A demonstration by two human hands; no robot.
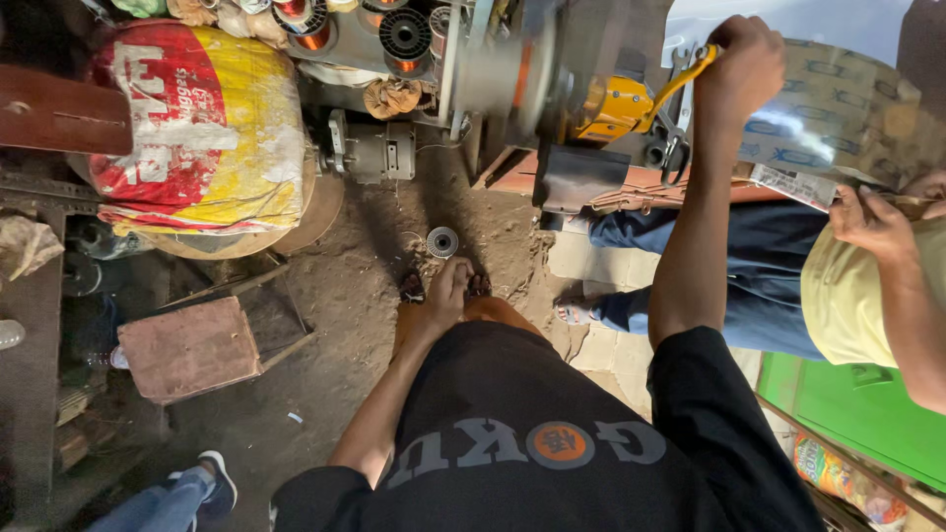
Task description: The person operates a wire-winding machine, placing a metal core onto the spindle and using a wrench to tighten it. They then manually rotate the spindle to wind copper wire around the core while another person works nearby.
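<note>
Head view, looking straight down the person's own body: the right hand [744, 61] is raised and closed in a fist around the yellow crank handle [680, 79] of a winding machine [601, 103] that stands on the desk [631, 182], while the left hand [445, 293] hangs low with its fingers loosely together, resting against the knee and holding nothing. On the dirt floor [355, 286], just beyond the person's sandalled feet, lies a small wire spool [442, 241], apart from both hands. A blurred round part of the machine [512, 69] sits left of the crank, which suggests it is spinning; a loose sleeve or a stray finger brought near it could be caught. The crank's arm is thin and the grip sits at its very end, so a hard or uneven turn could slip the fist off and send the knuckles into the metal wrenches [675, 138] hanging just beneath. A seated co-worker's hand [872, 222] pinches a strip of paper close to the machine's right side, and a wide swing of the crank might strike it. The spool on the floor could also roll underfoot.
</note>
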